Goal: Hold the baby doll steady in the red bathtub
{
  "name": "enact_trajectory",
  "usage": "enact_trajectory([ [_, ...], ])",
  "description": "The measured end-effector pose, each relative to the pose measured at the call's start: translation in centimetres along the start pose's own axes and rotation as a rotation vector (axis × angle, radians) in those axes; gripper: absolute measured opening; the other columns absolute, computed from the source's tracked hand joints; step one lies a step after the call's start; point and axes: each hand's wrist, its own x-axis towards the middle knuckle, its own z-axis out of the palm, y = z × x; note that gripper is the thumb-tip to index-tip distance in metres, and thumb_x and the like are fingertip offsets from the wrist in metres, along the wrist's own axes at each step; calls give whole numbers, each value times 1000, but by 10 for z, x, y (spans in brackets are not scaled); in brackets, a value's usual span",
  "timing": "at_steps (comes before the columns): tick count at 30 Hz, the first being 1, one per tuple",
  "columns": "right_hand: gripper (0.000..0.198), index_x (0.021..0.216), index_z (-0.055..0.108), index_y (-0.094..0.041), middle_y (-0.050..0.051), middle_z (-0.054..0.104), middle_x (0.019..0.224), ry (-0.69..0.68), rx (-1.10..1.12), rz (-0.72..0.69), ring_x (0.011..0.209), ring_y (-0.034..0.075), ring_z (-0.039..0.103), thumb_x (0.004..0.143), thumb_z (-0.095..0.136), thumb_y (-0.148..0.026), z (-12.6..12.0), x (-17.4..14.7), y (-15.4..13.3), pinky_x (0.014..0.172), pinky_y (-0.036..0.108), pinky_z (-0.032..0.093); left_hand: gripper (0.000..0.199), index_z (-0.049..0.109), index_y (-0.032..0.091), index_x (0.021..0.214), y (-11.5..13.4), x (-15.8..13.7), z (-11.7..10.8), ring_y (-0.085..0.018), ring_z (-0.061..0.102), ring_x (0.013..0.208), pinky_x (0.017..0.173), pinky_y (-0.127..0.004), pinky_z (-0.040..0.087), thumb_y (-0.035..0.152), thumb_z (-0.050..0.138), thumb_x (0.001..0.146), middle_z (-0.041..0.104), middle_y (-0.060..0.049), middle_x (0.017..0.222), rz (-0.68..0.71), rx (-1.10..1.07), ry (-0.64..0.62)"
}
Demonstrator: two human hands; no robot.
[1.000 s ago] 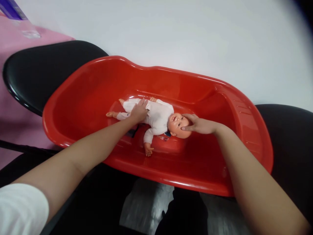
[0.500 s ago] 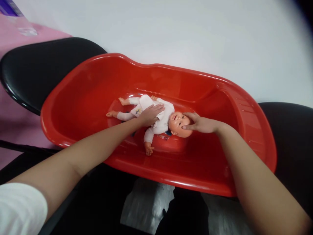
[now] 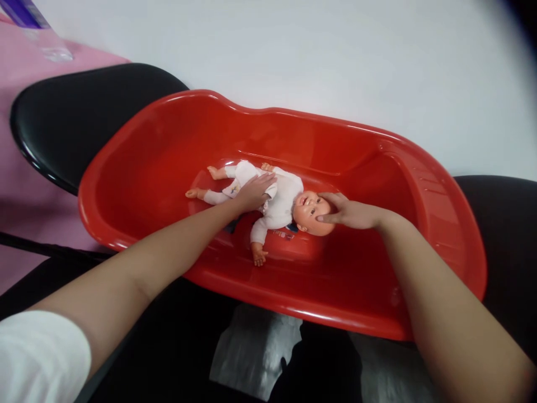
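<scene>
A baby doll (image 3: 283, 198) in white clothes lies on its back in a red plastic baby bathtub (image 3: 352, 313), head to the right and feet to the left. My left hand (image 3: 254, 193) rests across its belly, fingers stretched over a loose, rumpled fold of the white clothing. The palm side is hidden. Around the top of the doll's bald head (image 3: 310, 212), my right hand (image 3: 346, 211) is cupped, with thumb and fingers on opposite sides. One doll arm (image 3: 259, 240) sticks out towards me.
Black padded seats (image 3: 84, 112) stand under or beside both ends of the tub. A white wall (image 3: 314, 50) rises behind. At the upper left, a clear bottle (image 3: 52, 47) with a purple label sits on a pink surface (image 3: 90, 53).
My left hand has slid slightly towards the doll's legs, and the loose cloth at its fingertips has shifted with it. My right hand stays at the head. The view has moved a little.
</scene>
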Motion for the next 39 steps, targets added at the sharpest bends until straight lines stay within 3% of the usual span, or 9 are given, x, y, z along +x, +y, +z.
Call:
enact_trajectory([
  [7, 90, 147, 24, -31, 8, 37, 143, -2, -21, 50, 127, 32, 44, 72, 60, -67, 1, 0, -2, 111, 46, 36, 58, 35, 11, 142, -2, 2, 4, -21, 27, 141, 117, -40, 23, 16, 44, 85, 33, -10, 153, -10, 26, 8],
  [26, 86, 143, 28, -34, 7, 44, 136, 9, -66, 20, 124, 33, 47, 71, 58, -70, 1, 1, -2, 109, 48, 39, 59, 37, 10, 141, 8, 1, -5, -21, 26, 141, 118, -42, 22, 14, 44, 82, 34, -9, 152, -38, -8, -14],
  [39, 83, 142, 31, -36, 6, 46, 134, 33, -80, -10, 123, 34, 48, 71, 59, -69, 2, 3, 2, 106, 51, 42, 58, 36, 12, 141, 3, 2, 1, -21, 26, 141, 118, -41, 21, 17, 43, 84, 33, -8, 153, -38, 8, -3],
])
